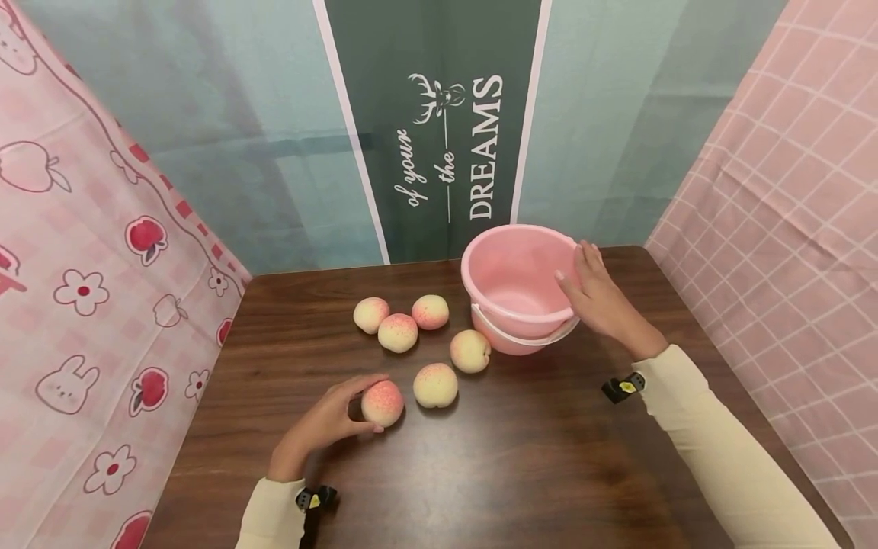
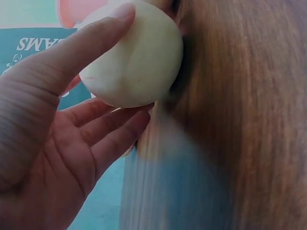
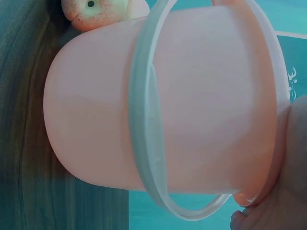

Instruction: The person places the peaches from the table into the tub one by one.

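Note:
My left hand (image 1: 334, 415) holds a red-and-cream peach (image 1: 382, 404) low at the table, thumb on its near side and fingers on the far side. In the left wrist view the same peach (image 2: 136, 57) shows its pale side between thumb and fingers. A pink bucket (image 1: 521, 335) stands upright at the back right, its white handle (image 1: 504, 332) lowered at the front. At the bucket's right rim, my right hand (image 1: 601, 300) grips the edge, thumb over the inner side. The bucket's visible interior holds nothing. Several other peaches (image 1: 435, 386) lie between the left hand and the bucket.
The brown wooden table (image 1: 494, 473) carries everything. Behind it hangs a green-and-blue cloth (image 1: 446, 236) with lettering. A pink patterned cloth (image 1: 103, 305) borders the left side, and a pink checked cloth (image 1: 789, 229) the right. One peach (image 1: 470, 351) sits close beside the bucket.

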Motion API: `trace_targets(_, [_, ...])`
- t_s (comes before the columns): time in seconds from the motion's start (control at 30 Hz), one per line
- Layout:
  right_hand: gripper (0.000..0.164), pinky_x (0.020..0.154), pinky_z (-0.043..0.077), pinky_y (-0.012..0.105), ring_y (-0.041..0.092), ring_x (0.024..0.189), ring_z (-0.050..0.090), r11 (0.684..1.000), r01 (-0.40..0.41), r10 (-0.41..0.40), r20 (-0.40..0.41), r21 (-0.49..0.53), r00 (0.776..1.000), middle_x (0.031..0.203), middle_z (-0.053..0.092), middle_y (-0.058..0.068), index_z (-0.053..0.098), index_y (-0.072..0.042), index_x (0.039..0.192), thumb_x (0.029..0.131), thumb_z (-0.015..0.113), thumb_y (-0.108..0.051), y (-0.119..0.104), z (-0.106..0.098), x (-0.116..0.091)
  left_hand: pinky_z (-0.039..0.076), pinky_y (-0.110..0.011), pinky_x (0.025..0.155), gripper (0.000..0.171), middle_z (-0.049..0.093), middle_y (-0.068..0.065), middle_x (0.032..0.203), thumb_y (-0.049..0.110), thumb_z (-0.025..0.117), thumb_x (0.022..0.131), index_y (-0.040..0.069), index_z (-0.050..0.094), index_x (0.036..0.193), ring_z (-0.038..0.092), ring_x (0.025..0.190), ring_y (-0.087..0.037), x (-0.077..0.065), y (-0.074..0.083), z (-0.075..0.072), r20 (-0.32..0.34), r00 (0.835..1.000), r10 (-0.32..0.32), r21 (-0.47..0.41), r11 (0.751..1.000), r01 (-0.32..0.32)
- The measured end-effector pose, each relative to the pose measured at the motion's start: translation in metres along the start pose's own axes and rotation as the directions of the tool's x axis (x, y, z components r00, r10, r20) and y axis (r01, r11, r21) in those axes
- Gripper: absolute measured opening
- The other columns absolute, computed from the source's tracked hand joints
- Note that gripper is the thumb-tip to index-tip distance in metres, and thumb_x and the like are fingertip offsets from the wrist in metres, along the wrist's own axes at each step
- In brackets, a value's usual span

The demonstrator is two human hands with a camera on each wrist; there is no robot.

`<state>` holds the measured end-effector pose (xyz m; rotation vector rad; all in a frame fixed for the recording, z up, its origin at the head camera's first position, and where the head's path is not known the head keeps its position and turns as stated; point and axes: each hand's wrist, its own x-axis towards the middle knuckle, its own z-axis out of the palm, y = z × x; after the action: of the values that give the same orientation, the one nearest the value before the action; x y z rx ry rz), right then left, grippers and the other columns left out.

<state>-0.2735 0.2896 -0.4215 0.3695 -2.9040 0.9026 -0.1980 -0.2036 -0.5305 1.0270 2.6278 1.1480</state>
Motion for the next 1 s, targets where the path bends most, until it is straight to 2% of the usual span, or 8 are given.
trace_targets(0.17, [0.083, 0.119, 0.008, 0.064, 0.027, 0.153, -0.019, 1.000, -0.007, 0.007, 0.013, -0.008, 1.000, 0.168, -0.016, 0.015, -0.004, 0.002, 0.159, 0.108, 0.033, -0.052, -0.001, -0.001, 0.000, 0.046, -0.048, 0.106, 0.086, 0.056, -0.008, 0.146, 0.025, 0.091, 0.076, 0.005, 0.049, 0.149, 0.053, 0.134, -0.026, -0.001, -0.001, 0.005, -0.005, 1.000, 0.021, 0.024, 0.999, -0.021])
trace_targets(0.3, [0.083, 0.120, 0.007, 0.063, 0.027, 0.153, -0.020, 1.000, -0.005, 0.005, 0.009, -0.009, 1.000, 0.167, -0.016, 0.015, -0.003, 0.003, 0.159, 0.108, 0.033, -0.052, 0.000, 0.000, 0.000, 0.050, -0.048, 0.101, 0.082, 0.059, -0.006, 0.142, 0.024, 0.091, 0.076, 0.006, 0.052, 0.146, 0.056, 0.129, -0.025, -0.001, 0.001, 0.006, -0.032, 0.999, 0.004, 0.017, 1.000, -0.003])
trace_targets(0.4, [0.083, 0.120, 0.006, 0.062, 0.026, 0.153, -0.020, 1.000, -0.006, 0.006, 0.004, -0.010, 1.000, 0.167, -0.016, 0.015, -0.003, 0.003, 0.158, 0.108, 0.033, -0.052, 0.000, 0.000, 0.000, 0.051, -0.043, 0.101, 0.080, 0.059, -0.002, 0.141, 0.027, 0.091, 0.077, 0.009, 0.053, 0.145, 0.057, 0.128, -0.021, 0.001, 0.002, 0.004, -0.051, 0.998, -0.025, 0.000, 1.000, 0.025])
trace_targets(0.53, [0.082, 0.121, 0.006, 0.061, 0.029, 0.153, -0.019, 1.000, 0.007, -0.007, -0.006, -0.006, 1.000, 0.167, -0.015, 0.017, -0.002, 0.005, 0.158, 0.108, 0.032, -0.051, -0.002, -0.001, 0.002, 0.053, -0.039, 0.099, 0.079, 0.059, -0.001, 0.141, 0.030, 0.090, 0.078, 0.013, 0.053, 0.146, 0.058, 0.127, -0.018, 0.008, 0.006, -0.004, -0.089, 0.995, -0.042, -0.044, 0.998, 0.038])
trace_targets(0.73, [0.083, 0.119, 0.009, 0.065, 0.027, 0.152, -0.021, 1.000, -0.003, 0.003, 0.003, -0.010, 1.000, 0.167, -0.017, 0.015, -0.005, 0.001, 0.159, 0.108, 0.033, -0.052, -0.003, -0.003, 0.000, 0.054, -0.041, 0.098, 0.082, 0.058, 0.002, 0.141, 0.034, 0.090, 0.077, 0.014, 0.052, 0.146, 0.059, 0.124, -0.015, 0.019, 0.013, -0.018, -0.124, 0.991, -0.052, -0.100, 0.994, 0.040])
trace_targets(0.9, [0.083, 0.117, 0.011, 0.068, 0.031, 0.152, -0.020, 1.000, -0.001, 0.001, 0.006, -0.018, 1.000, 0.167, -0.016, 0.018, -0.004, 0.003, 0.159, 0.108, 0.033, -0.052, -0.002, 0.000, -0.005, 0.055, -0.036, 0.095, 0.081, 0.058, 0.003, 0.140, 0.035, 0.090, 0.077, 0.013, 0.053, 0.145, 0.061, 0.122, -0.015, 0.029, 0.018, -0.021, -0.166, 0.986, -0.029, -0.123, 0.992, 0.008])
trace_targets(1.0, [0.084, 0.117, 0.011, 0.067, 0.030, 0.153, -0.020, 1.000, -0.001, 0.001, 0.005, -0.019, 1.000, 0.167, -0.016, 0.018, -0.003, 0.004, 0.158, 0.108, 0.032, -0.053, -0.004, -0.001, -0.005, 0.056, -0.036, 0.093, 0.079, 0.059, 0.002, 0.139, 0.033, 0.090, 0.077, 0.017, 0.053, 0.144, 0.062, 0.120, -0.016, 0.037, 0.023, -0.023, -0.209, 0.978, -0.013, -0.145, 0.989, -0.017])
